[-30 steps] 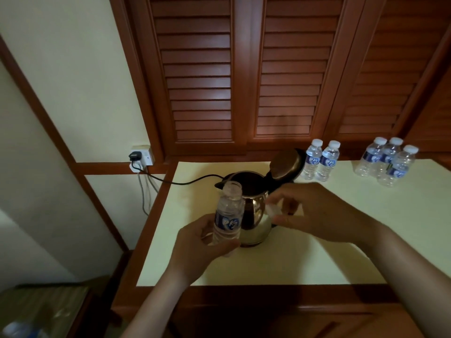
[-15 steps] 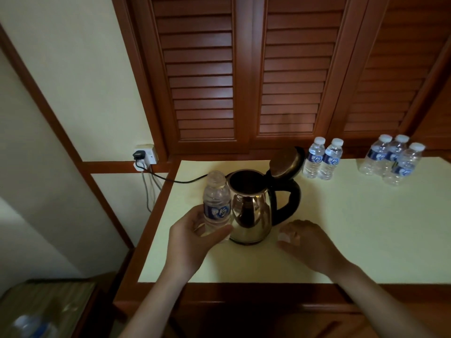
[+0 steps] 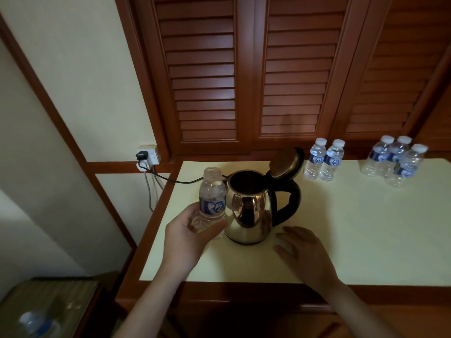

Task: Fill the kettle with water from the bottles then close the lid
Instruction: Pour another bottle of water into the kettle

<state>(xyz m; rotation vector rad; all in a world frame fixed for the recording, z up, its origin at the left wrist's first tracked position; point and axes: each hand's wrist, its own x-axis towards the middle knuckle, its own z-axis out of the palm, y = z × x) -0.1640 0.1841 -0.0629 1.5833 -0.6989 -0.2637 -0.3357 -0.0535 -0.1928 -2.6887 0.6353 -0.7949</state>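
Note:
A steel kettle (image 3: 249,208) with a black handle stands on the pale tabletop (image 3: 366,228), its lid (image 3: 286,163) tipped up and back. My left hand (image 3: 188,236) grips an uncapped water bottle (image 3: 211,201) upright, just left of the kettle's spout. My right hand (image 3: 302,252) rests palm down on the table in front of the kettle, fingers spread; whatever lies under it is hidden. Two capped bottles (image 3: 323,159) stand behind the kettle, and three more capped bottles (image 3: 396,161) stand at the far right.
A black cord (image 3: 170,178) runs from the kettle to a wall socket (image 3: 147,156) at the left. Louvred wooden doors (image 3: 244,69) rise behind the table. A low surface at bottom left holds another bottle (image 3: 36,324).
My right hand has dropped from the bottle's mouth to the tabletop and flattened there. My left hand has shifted the open bottle left, beside the spout.

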